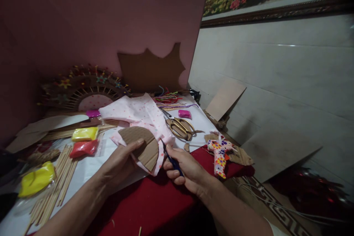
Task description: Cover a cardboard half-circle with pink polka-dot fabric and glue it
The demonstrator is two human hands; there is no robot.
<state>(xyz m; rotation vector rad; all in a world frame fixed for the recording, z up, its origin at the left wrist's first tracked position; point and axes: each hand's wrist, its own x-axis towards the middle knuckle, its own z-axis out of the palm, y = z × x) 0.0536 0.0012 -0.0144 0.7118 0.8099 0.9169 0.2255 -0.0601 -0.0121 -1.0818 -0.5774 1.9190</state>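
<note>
My left hand (125,160) is closed on a rounded piece of cardboard (142,145), its thumb pressed on top. Pink dotted fabric (138,108) lies under the cardboard, its edge showing around the curve, and spreads back over the table. Small scissors (174,162) with dark blue handles are in my right hand (184,167), fingers wrapped around the handles. Their blades meet the fabric border at the right of the cardboard; how far apart the blades are is hard to see. Larger gold-handled scissors (179,127) lie just behind my right hand.
Wooden sticks (59,177) and yellow (85,134) and red clay packs (83,148) lie left. A decorated arch (95,102) and spiky-edged cardboard (152,68) stand at the back. A floral glue gun (220,155) rests right, near the edge of the red cloth (143,199).
</note>
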